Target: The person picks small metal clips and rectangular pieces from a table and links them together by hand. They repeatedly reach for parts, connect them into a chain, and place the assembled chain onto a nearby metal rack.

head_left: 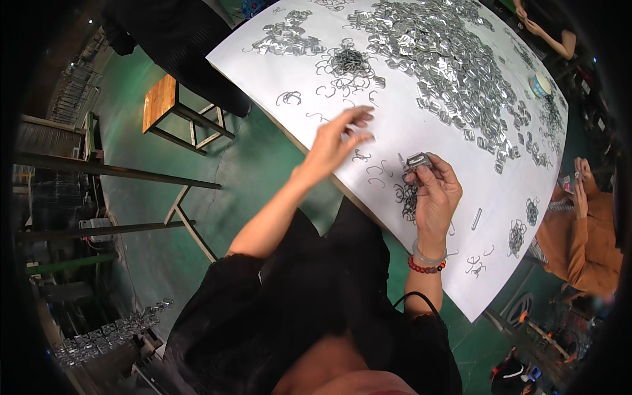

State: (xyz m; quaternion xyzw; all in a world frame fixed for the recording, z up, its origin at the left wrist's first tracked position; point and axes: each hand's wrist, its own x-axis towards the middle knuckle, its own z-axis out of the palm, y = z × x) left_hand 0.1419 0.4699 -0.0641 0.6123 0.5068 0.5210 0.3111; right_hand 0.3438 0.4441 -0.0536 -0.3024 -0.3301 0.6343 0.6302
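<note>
My right hand [434, 194] is closed around a small shiny metal clip [418, 160], pinched between thumb and fingers above the white tabletop [454, 263]. A thin piece sticks out on the clip's left side, too small to make out. To the left, my left hand [339, 141] hovers over the table's near edge with thumb and fingers apart and nothing visible between them. Loose curved wire hooks [375, 172] lie between the two hands. A heap of dark wire hooks [406, 197] sits beside my right hand, which partly covers it.
A broad pile of flat metal clips [454, 72] covers the table's far part, with a heap of wire hooks [349, 60] left of it. A paper cup [540, 85] stands at the far right. A wooden stool [161, 105] is on the left. Other people work around the table.
</note>
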